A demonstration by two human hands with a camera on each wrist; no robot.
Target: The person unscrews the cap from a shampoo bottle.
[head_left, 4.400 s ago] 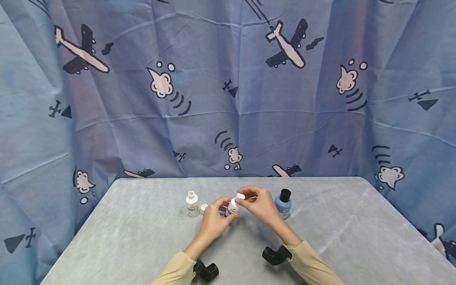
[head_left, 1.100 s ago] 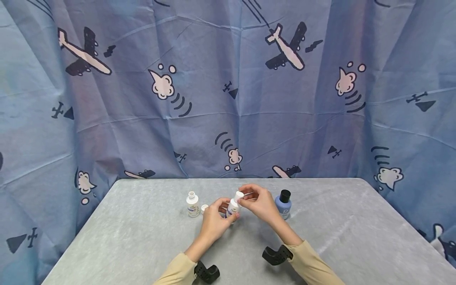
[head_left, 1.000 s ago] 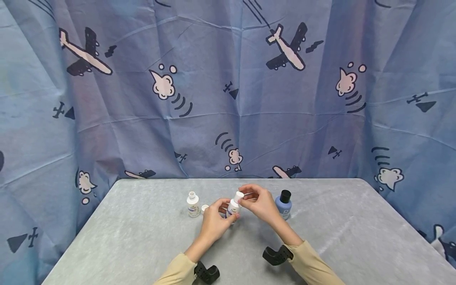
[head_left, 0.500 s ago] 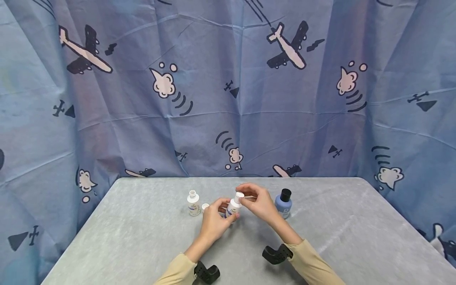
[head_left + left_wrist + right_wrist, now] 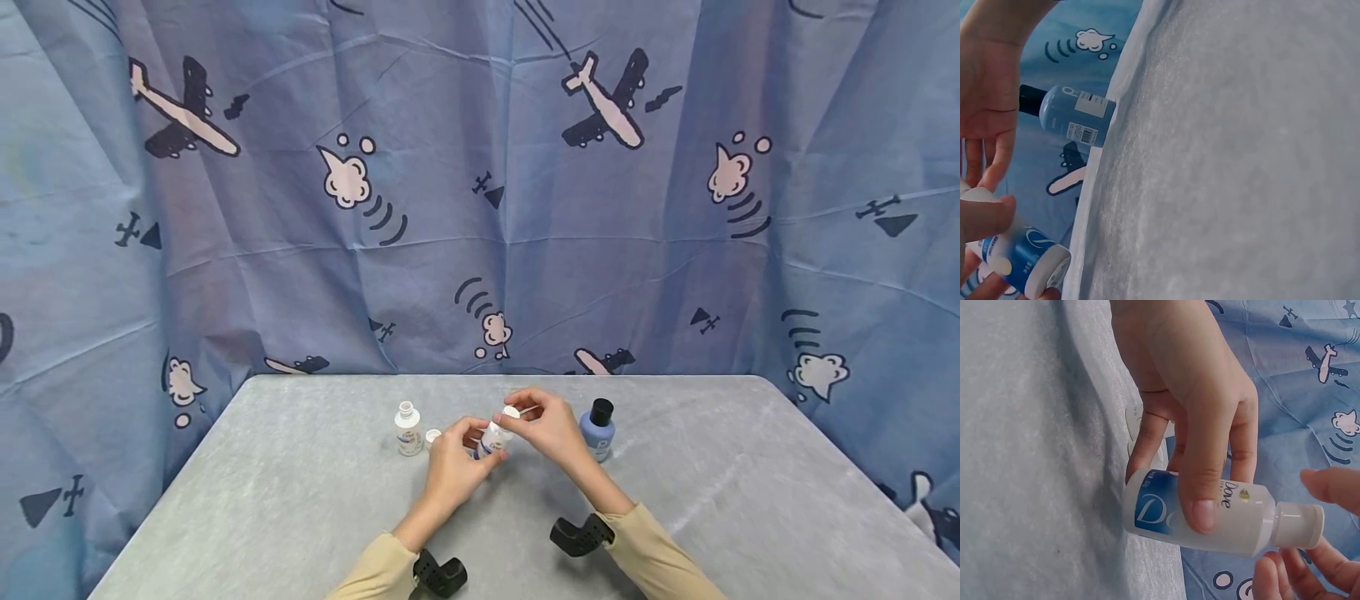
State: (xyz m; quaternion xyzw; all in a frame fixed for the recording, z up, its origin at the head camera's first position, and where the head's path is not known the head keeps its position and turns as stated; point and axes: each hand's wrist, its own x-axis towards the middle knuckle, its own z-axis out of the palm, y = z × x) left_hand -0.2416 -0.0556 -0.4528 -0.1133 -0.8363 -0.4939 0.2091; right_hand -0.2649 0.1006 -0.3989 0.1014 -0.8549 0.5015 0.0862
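My left hand (image 5: 454, 462) grips a small white Dove bottle (image 5: 1235, 519) round its body, thumb across the label; in the head view the bottle leans toward my right hand. Its blue label side shows in the left wrist view, below the left thumb (image 5: 988, 217). A white cap (image 5: 1300, 526) sits at the bottle's neck. My right hand (image 5: 553, 429) is at that cap. In the right wrist view its thumb (image 5: 1335, 486) stands apart from the cap on one side, while its fingers (image 5: 1297, 575) lie spread along the other side, right at the cap's edge.
Left of my hands stands a second white bottle (image 5: 408, 429) with a bare neck, and a loose white cap (image 5: 432, 437) lies beside it. To the right stands a blue bottle (image 5: 597, 433) with a black lid. A patterned curtain (image 5: 480, 183) hangs behind the grey table (image 5: 262, 500).
My right thumb and fingers have shifted about the cap, and the cap now tips slightly farther right. My left hand keeps its grip on the Dove bottle. Other things stay put.
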